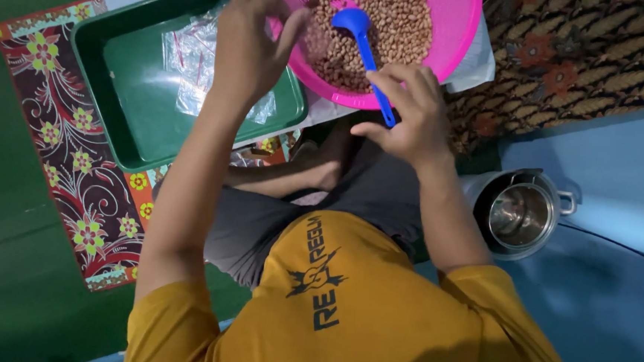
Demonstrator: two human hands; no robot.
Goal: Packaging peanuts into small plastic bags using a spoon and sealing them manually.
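A pink plastic colander (458,25) full of brown peanuts (398,25) stands in front of me. My right hand (408,108) grips the handle of a blue plastic spoon (364,46), whose bowl rests on the peanuts. My left hand (252,42) is raised at the colander's left rim. Its thumb and fingers pinch what looks like a small clear plastic bag (312,42), faint against the peanuts. My crossed legs and yellow shirt fill the lower middle.
A green tray (128,128) at left holds several clear plastic bags (195,61). It lies on a floral red mat (76,181) over green floor. A steel pot (520,214) stands at right on a blue surface. Brown patterned cloth (582,63) lies top right.
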